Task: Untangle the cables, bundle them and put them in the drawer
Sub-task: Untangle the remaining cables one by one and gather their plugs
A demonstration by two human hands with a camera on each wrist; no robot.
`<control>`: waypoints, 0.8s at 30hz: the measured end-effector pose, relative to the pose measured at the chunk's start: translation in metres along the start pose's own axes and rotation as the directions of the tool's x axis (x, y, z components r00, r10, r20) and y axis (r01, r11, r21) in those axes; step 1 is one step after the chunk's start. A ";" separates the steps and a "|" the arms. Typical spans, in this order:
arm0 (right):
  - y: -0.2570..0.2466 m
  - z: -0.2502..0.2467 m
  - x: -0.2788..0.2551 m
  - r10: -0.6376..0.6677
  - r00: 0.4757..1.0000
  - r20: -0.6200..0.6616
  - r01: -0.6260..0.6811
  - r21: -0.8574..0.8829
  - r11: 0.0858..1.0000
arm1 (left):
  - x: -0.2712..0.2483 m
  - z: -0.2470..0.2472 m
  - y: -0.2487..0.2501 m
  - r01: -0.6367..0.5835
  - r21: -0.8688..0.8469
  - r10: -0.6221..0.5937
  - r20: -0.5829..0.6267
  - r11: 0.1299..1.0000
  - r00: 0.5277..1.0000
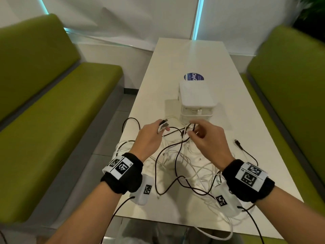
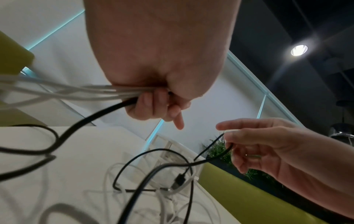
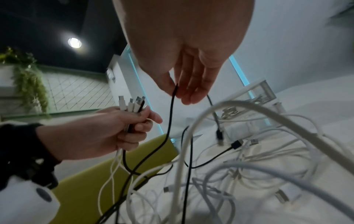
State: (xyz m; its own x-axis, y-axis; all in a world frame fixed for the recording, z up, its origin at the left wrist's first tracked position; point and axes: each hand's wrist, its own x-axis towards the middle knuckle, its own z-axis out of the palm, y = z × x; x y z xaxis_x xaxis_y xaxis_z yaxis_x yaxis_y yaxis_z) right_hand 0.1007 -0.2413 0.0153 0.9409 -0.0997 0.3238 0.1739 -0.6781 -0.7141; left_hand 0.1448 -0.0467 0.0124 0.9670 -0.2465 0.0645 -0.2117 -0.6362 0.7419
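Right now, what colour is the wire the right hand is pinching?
Black. The right hand pinches a thin black wire, clearest in the right wrist view.

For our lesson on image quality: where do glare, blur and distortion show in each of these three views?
Head view: wide-angle bending curves the benches; the table shows glare at its far end. Left wrist view: a ceiling lamp flares; the near black cable is blurred. Right wrist view: another lamp flares; the near white cable is out of focus.

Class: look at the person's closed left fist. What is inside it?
The left hand grips several white cable ends and one black cable, their plugs sticking out above the fist. How far the cables run inside the fist is covered by the curled fingers.
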 end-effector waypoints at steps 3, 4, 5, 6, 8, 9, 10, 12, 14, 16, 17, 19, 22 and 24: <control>-0.006 -0.009 0.003 -0.001 0.992 -0.125 0.011 0.080 0.997 | 0.002 -0.001 0.008 0.010 -0.072 -0.010 0.000 0.997 1.000; -0.009 -0.011 0.004 -0.007 0.989 -0.148 0.022 0.100 0.995 | 0.003 -0.001 0.012 0.016 -0.123 -0.016 0.001 0.992 1.000; -0.012 -0.012 0.004 -0.019 0.987 -0.160 0.039 0.119 0.992 | 0.004 -0.001 0.015 0.027 -0.188 -0.027 0.001 0.982 1.000; -0.014 -0.013 0.003 -0.041 0.986 -0.163 0.065 0.140 0.988 | 0.005 -0.001 0.019 0.044 -0.256 -0.045 0.002 0.966 0.999; -0.018 -0.012 0.000 -0.122 0.984 -0.133 0.144 0.168 0.975 | 0.007 -0.002 0.026 0.080 -0.381 -0.077 0.023 0.921 0.997; -0.020 -0.010 -0.004 -0.165 0.981 -0.098 0.180 0.172 0.969 | 0.007 -0.003 0.031 0.101 -0.444 -0.092 0.042 0.890 0.995; -0.021 -0.009 -0.007 -0.199 0.979 -0.052 0.205 0.173 0.963 | 0.007 -0.005 0.034 0.126 -0.512 -0.108 0.065 0.850 0.992; -0.022 -0.005 -0.015 -0.251 0.966 0.054 0.240 0.159 0.958 | 0.007 -0.008 0.040 0.191 -0.639 -0.148 0.122 0.745 0.982; -0.023 -0.003 -0.022 -0.318 0.938 0.140 0.307 0.098 0.947 | 0.006 -0.010 0.043 0.251 -0.712 -0.177 0.178 0.655 0.968; -0.024 -0.001 -0.027 -0.376 0.903 0.205 0.382 0.015 0.924 | 0.005 -0.011 0.042 0.284 -0.730 -0.184 0.217 0.621 0.959; -0.023 -0.001 -0.027 -0.401 0.888 0.226 0.415 -0.020 0.909 | 0.004 -0.010 0.041 0.295 -0.732 -0.183 0.231 0.614 0.955; -0.021 -0.002 -0.025 -0.479 0.841 0.251 0.513 -0.090 0.854 | 0.003 -0.009 0.038 0.321 -0.742 -0.187 0.262 0.589 0.947; -0.018 -0.003 -0.022 -0.577 0.731 0.364 0.664 -0.182 0.725 | 0.002 -0.011 0.033 0.374 -0.793 -0.184 0.326 0.480 0.927; -0.016 -0.001 -0.023 -0.547 0.687 0.477 0.694 -0.209 0.689 | 0.002 -0.014 0.032 0.410 -0.804 -0.169 0.375 0.431 0.912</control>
State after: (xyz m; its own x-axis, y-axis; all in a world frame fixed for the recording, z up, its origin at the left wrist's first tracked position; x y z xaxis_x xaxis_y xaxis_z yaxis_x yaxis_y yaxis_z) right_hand 0.0760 -0.2290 0.0198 0.6905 0.6502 0.3169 0.7118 -0.6887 -0.1379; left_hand 0.1423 -0.0571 0.0458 0.8640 -0.3914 -0.3167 0.4197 0.2124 0.8825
